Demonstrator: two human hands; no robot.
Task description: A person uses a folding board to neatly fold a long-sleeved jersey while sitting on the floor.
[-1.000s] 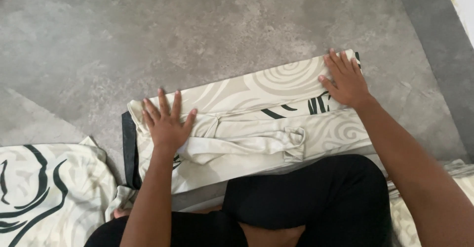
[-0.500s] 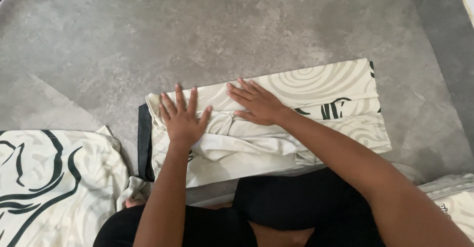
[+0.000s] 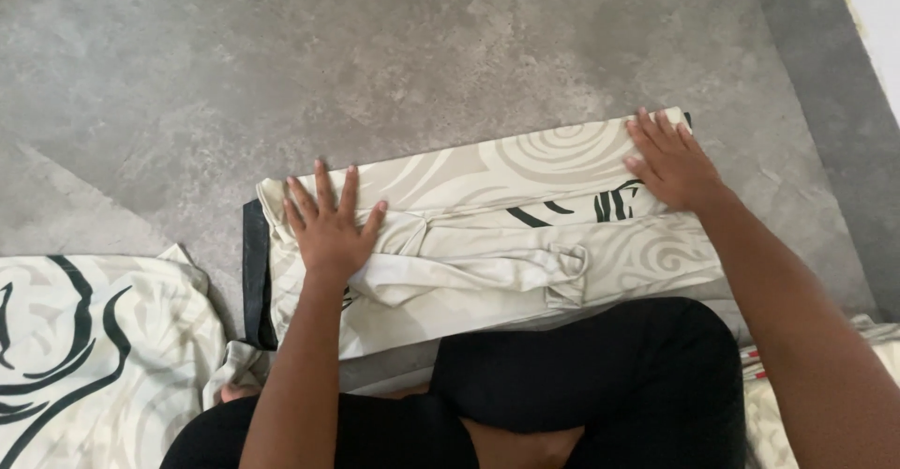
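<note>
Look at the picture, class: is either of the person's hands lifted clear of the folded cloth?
No: the left hand and the right hand both lie flat, fingers spread, on the folded cream cloth.

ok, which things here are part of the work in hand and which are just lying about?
In hand:
- folded cream swirl-print cloth on the floor
- left hand flat on its left end
- right hand flat on its right end

Lying about:
- crumpled patterned cloth at left
- bit of patterned fabric at right
</note>
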